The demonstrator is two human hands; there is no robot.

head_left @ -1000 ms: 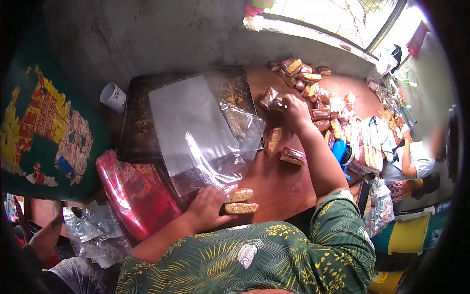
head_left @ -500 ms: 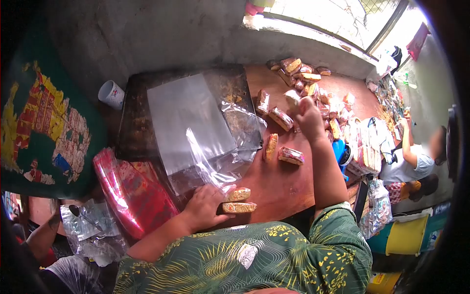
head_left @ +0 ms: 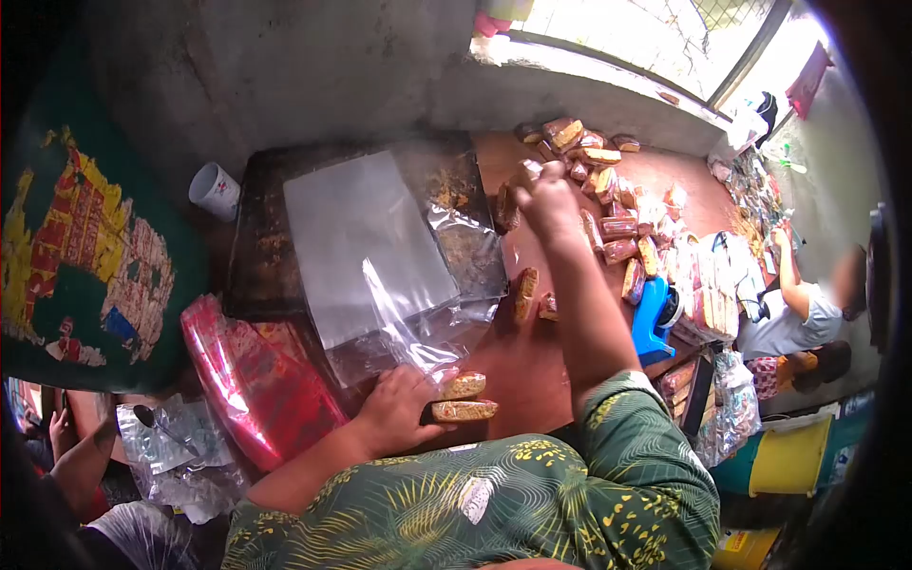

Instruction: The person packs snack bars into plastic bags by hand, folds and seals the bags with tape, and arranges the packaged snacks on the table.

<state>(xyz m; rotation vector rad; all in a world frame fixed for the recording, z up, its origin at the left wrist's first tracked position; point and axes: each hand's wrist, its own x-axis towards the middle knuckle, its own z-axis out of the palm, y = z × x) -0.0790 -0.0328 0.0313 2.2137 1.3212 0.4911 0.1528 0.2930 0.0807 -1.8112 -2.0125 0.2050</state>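
My left hand (head_left: 394, 408) rests at the table's near edge, its thumb below two wrapped bread slices (head_left: 465, 410) and its fingers curled against their left ends. Clear plastic sheeting (head_left: 418, 342) lies just above those fingers. My right hand (head_left: 551, 204) is stretched across the table, fingers closed round a small pale wrapped piece (head_left: 532, 169), blurred and partly hidden. Beside it on the left is a wrapped bread piece (head_left: 508, 207). A heap of wrapped bread pieces (head_left: 598, 180) spreads to the right, and another piece (head_left: 524, 294) lies nearer me.
A dark baking tray (head_left: 271, 237) carries a stack of clear plastic bags (head_left: 366, 237). Left are a white cup (head_left: 216, 190) and red plastic packaging (head_left: 252, 380). A blue tape dispenser (head_left: 651, 323) stands right. Another person (head_left: 793, 309) is at the far right.
My right hand has moved left and slightly away from me, carrying the pale piece. Its forearm now covers part of a nearer bread piece; the blue dispenser shows more fully. My left hand stays put.
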